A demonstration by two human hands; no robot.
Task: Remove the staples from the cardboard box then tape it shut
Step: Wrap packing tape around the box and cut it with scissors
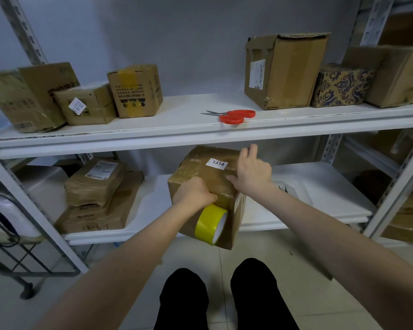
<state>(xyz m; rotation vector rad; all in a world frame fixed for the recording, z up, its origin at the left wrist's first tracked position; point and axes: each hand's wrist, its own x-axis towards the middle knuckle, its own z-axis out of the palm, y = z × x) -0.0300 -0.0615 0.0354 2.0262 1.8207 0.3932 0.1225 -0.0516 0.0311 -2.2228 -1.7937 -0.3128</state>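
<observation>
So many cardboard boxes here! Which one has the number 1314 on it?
The box held by the left hand and right hand, yellow tape roll against its side; all others sit untouched on the shelves.

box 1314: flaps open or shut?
Shut. Top of the cardboard box lies flat under glossy tape; right hand rests on it, left hand holds the yellow tape roll against its side.

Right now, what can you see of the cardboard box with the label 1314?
The cardboard box is brown, wrapped in glossy tape, with a white label reading 1314 on top. It is tilted before the lower shelf. The left hand holds a yellow tape roll against its near face; the right hand rests on top.
</observation>
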